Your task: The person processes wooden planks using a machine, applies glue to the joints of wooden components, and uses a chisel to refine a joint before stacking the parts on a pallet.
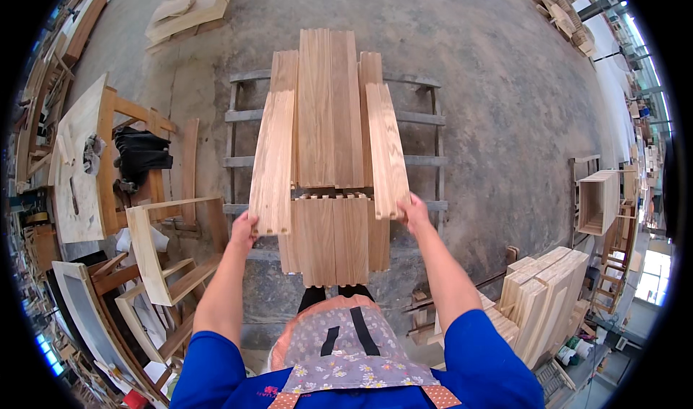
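My left hand grips the near outer corner of a pale wooden board. A second pale board has its near outer corner in my right hand. Both boards point away from me and have notched near ends. Between them lies a far stack of darker brown boards. Closer to my feet is another stack of boards, with toothed ends facing the far stack across a narrow gap. Whether the held boards rest on the boards beneath, I cannot tell.
A grey slatted pallet lies under the stacks. To the left are a wooden workbench with dark cloth beside it, and open wooden frames. Stacked pale boards stand at the right, with a box-shaped wooden piece farther off.
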A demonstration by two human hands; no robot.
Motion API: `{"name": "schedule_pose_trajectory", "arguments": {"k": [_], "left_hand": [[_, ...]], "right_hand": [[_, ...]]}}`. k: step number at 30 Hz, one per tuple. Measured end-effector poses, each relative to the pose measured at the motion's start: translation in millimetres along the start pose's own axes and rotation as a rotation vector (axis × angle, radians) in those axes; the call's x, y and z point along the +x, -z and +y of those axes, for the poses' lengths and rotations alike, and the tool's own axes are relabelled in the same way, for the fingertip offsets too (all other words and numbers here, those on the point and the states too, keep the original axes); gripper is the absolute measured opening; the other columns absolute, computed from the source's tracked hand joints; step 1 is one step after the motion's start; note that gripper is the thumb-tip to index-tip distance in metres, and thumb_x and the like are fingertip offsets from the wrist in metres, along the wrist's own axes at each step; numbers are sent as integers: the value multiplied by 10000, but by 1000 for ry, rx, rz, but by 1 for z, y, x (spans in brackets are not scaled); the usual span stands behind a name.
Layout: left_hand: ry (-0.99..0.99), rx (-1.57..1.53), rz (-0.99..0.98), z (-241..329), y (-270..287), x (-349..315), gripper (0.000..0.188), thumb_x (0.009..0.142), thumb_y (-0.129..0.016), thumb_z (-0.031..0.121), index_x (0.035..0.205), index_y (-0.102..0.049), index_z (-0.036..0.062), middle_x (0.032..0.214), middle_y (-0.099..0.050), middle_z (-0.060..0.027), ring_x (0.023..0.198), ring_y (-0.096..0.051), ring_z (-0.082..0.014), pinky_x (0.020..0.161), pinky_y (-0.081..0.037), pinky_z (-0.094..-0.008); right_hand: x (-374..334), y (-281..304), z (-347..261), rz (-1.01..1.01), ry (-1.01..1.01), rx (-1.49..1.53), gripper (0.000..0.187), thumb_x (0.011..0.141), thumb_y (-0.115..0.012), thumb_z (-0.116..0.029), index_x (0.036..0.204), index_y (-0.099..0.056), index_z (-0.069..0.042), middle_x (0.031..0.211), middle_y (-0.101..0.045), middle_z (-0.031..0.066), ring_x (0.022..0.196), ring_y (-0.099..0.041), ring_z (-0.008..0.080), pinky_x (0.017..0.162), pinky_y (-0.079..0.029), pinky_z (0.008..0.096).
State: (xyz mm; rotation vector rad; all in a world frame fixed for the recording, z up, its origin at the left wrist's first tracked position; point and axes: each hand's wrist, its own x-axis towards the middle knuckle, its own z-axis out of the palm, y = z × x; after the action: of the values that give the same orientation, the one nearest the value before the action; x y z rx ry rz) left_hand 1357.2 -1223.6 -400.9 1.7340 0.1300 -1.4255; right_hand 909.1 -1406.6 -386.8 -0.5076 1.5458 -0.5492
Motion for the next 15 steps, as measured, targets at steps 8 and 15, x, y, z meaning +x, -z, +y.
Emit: {"name": "schedule_pose_trajectory", "arguments": {"k": [8, 15], "left_hand": [[-79, 81, 101, 79, -48, 77, 175, 942, -606, 141, 1107, -660, 120, 802, -630, 30, 621, -564, -90, 522, -472, -282], [-115, 20, 84, 85, -42, 112, 232, 913, -639, 121, 1139, -655, 71, 874, -656, -27, 729, -619, -159, 636, -514, -351]], "right_hand": [[89, -64, -84, -11, 50, -29, 315, 952, -615, -112, 1263, -613, -157, 1019, -682, 7, 833, -663, 154, 697, -582, 344], [109, -65, -79, -136, 46, 57, 519, 906, -641, -60, 1398, -498, -142, 1077, -659, 38, 799, -647, 146, 628, -549, 332]]}}
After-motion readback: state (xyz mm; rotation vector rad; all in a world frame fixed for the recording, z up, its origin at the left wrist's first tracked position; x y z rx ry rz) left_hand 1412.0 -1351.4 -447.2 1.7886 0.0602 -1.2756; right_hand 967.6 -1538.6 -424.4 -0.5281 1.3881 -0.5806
